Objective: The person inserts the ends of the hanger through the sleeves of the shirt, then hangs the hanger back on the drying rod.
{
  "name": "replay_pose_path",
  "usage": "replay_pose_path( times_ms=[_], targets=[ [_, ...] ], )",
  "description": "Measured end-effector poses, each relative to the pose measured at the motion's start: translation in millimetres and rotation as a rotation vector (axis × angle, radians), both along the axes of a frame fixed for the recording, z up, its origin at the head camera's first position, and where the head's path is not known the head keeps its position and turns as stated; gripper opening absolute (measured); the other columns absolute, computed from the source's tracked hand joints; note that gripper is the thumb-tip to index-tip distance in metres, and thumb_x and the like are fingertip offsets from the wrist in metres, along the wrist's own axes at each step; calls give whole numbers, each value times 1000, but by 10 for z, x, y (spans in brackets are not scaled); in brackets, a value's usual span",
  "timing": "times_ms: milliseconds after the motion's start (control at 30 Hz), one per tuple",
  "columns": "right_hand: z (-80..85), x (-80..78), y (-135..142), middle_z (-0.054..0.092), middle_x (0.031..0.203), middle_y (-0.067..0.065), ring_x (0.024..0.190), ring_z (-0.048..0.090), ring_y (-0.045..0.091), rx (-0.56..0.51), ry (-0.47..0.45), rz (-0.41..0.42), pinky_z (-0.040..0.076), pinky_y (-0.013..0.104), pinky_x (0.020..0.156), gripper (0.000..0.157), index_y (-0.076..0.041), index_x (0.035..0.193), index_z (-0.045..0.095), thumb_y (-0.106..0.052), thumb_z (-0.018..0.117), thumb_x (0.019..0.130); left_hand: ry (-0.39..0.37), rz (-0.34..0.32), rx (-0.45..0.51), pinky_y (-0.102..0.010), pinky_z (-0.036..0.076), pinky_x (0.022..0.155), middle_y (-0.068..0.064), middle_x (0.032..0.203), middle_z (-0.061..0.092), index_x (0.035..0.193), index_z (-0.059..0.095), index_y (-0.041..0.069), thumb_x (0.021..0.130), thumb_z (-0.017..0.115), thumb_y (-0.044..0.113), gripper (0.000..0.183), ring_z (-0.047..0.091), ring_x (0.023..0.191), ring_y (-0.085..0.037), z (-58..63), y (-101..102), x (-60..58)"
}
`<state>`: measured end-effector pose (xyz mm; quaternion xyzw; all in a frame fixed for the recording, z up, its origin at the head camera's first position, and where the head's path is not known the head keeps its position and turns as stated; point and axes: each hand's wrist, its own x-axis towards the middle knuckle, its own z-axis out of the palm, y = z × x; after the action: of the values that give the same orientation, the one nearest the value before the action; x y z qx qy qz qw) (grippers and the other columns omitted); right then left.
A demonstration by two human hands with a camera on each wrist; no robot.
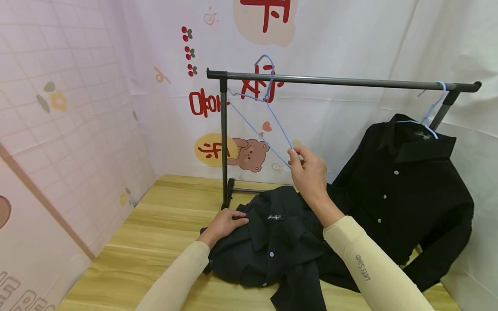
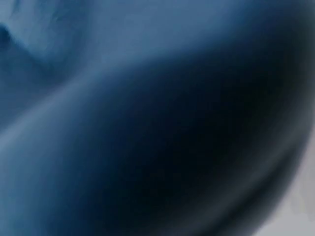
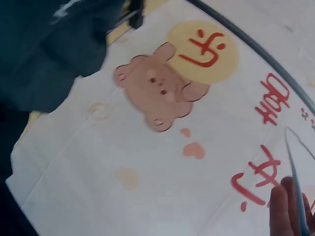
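My right hand (image 1: 310,175) pinches one end of a thin blue clothes hanger (image 1: 280,125). The hanger is tilted, its hook up at the rail's height; whether the hook touches the rail I cannot tell. In the right wrist view, fingers (image 3: 280,211) show beside the hanger wire (image 3: 293,172). A black button shirt (image 1: 272,242) lies crumpled on the table, collar toward the rack. At the left side of its collar, my left hand (image 1: 225,224) holds the cloth between thumb and fingers. The left wrist view is too dark and blurred to read.
A dark metal clothes rack (image 1: 330,81) stands at the back of the wooden table (image 1: 155,229). At its right end a second black shirt (image 1: 408,185) hangs on another blue hanger (image 1: 435,103). A printed white curtain (image 1: 163,129) backs the table.
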<state>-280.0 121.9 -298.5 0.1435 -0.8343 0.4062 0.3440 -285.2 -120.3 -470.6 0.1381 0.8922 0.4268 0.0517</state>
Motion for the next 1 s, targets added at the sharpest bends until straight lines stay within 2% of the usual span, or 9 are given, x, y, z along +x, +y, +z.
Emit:
replay_pose_path(
  times_ms=[133,233,333,467,567,733,867,1000],
  targets=[
    [-168,101,269,73,94,10,74,73,22,23,-5,-18,45,26,51,27,-7,107,70,-28,54,104,-34,-14,-8,-49,45,100,-11,125,66,121,73,11,96,68,29,31,57,121,-35,49,6,-32],
    [-336,205,524,74,95,10,68,72,21,36,-1,-26,47,16,55,24,-6,105,70,-23,54,104,-51,-19,-31,-48,45,100,-10,124,66,120,73,11,96,68,31,32,57,121,-33,85,21,-48],
    [-517,327,808,74,95,8,67,72,14,67,-16,-15,46,10,60,19,-6,103,70,-19,55,104,-81,-34,-43,-48,45,100,-10,124,66,121,71,9,96,67,32,34,56,121,-33,115,44,-56],
    [-729,474,1180,75,93,7,63,67,1,150,-42,33,47,11,58,12,-6,102,69,-10,58,101,-115,-55,-12,-48,45,99,-13,127,63,122,69,5,98,65,28,34,56,121,-34,112,57,-53],
    [-849,546,1460,74,90,7,58,64,0,226,-70,81,47,15,54,10,-7,103,68,-6,58,100,-114,-49,49,-44,46,93,-9,119,65,115,72,8,99,64,25,25,59,110,-28,64,42,-73],
    [-934,611,1905,74,91,5,55,62,5,307,-184,153,49,19,53,14,-9,107,67,-5,55,102,-92,-33,154,-36,46,82,-3,104,66,109,73,9,100,61,22,19,56,91,-18,-19,-24,-131],
    [-934,634,2151,73,91,-3,54,61,6,340,-273,192,49,23,52,15,-11,106,68,-6,55,102,-120,14,221,-38,46,86,-7,111,66,112,71,4,101,59,20,23,57,96,-20,-35,-68,-135],
    [-934,622,2281,71,89,-12,53,59,7,357,-313,217,47,25,49,16,-14,104,69,-6,55,102,-162,61,260,-44,44,96,-12,125,62,118,69,2,101,59,20,27,57,111,-25,-33,-87,-138]
  ],
)
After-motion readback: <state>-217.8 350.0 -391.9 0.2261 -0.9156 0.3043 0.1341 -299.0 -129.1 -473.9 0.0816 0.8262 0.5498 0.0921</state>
